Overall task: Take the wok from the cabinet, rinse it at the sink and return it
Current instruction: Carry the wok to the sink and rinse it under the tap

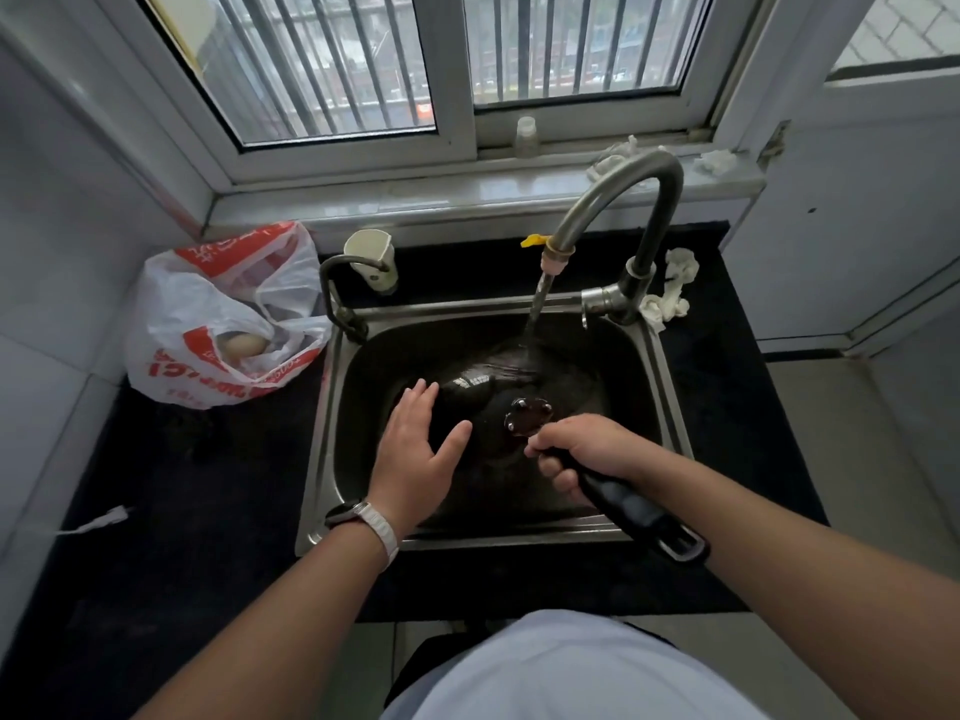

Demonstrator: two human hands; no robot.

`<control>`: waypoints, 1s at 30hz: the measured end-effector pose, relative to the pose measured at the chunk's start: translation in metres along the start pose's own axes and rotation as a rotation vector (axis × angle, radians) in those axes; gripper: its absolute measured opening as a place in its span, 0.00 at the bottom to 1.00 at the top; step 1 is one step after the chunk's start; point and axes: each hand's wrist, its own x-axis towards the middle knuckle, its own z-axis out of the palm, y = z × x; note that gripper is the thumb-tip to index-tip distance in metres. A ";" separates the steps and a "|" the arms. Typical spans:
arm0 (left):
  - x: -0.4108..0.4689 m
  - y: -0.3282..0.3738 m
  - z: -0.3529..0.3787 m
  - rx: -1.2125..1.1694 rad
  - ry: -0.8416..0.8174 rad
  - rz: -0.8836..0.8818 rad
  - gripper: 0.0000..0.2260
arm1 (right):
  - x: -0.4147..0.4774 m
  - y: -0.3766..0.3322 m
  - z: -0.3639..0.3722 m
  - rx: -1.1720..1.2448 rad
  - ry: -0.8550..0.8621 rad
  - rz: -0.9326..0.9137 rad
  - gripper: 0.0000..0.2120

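Observation:
A black wok point(483, 392) lies upside down in the steel sink point(670, 402), its outer bottom facing up. Water runs from the curved faucet point(618, 200) onto its far side. My right hand point(587, 449) grips the wok's black handle point(634, 511), which sticks out over the sink's front rim toward me. My left hand point(421, 449) rests flat with fingers spread on the wok's wet outer surface, left of the riveted handle bracket point(527, 415). A white-strapped watch sits on my left wrist.
A white and red plastic bag point(223, 314) lies on the black counter left of the sink. A cream cup point(371, 259) stands behind the sink. White rags point(675, 288) lie by the faucet base. A barred window is beyond the sill.

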 end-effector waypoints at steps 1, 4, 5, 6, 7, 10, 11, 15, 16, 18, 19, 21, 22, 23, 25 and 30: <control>0.001 0.001 0.000 -0.004 -0.005 -0.007 0.35 | 0.003 -0.003 -0.001 0.006 0.002 0.016 0.07; 0.005 0.002 0.000 -0.010 -0.020 -0.022 0.35 | 0.009 -0.012 -0.003 0.045 -0.003 0.056 0.07; 0.006 0.003 0.001 -0.009 -0.026 -0.024 0.35 | 0.011 -0.015 -0.004 0.065 -0.002 0.068 0.07; 0.008 0.003 0.002 -0.007 -0.031 -0.025 0.35 | 0.013 -0.017 -0.004 0.085 0.000 0.080 0.07; 0.011 0.003 0.002 -0.004 -0.036 -0.027 0.35 | 0.014 -0.020 -0.006 0.107 0.003 0.092 0.08; 0.018 0.004 0.003 0.017 -0.048 -0.025 0.36 | 0.018 -0.027 -0.010 0.183 0.000 0.134 0.08; 0.021 0.004 0.004 0.021 -0.052 -0.025 0.36 | 0.020 -0.029 -0.011 0.209 -0.002 0.144 0.07; 0.032 0.004 0.006 0.036 -0.077 -0.027 0.37 | 0.026 -0.034 -0.018 0.274 0.008 0.158 0.07; 0.035 0.004 0.007 0.040 -0.084 -0.028 0.38 | 0.028 -0.034 -0.019 0.292 0.008 0.161 0.07; 0.040 0.004 0.008 0.047 -0.101 -0.028 0.37 | 0.031 -0.035 -0.023 0.336 0.006 0.173 0.07; 0.043 0.004 0.009 0.049 -0.111 -0.026 0.37 | 0.031 -0.035 -0.025 0.361 0.005 0.177 0.07; 0.047 0.005 0.011 0.052 -0.129 -0.021 0.36 | 0.033 -0.034 -0.028 0.409 0.006 0.180 0.07; 0.049 0.006 0.012 0.054 -0.137 -0.017 0.35 | 0.033 -0.033 -0.029 0.430 0.008 0.181 0.07; 0.050 0.006 0.013 0.056 -0.143 -0.013 0.34 | 0.033 -0.032 -0.030 0.444 0.012 0.181 0.08; 0.050 0.006 0.014 0.057 -0.147 -0.002 0.31 | 0.032 -0.029 -0.032 0.440 0.028 0.174 0.08; 0.045 0.002 0.014 0.043 -0.130 -0.002 0.28 | 0.027 -0.022 -0.032 0.277 0.068 0.137 0.06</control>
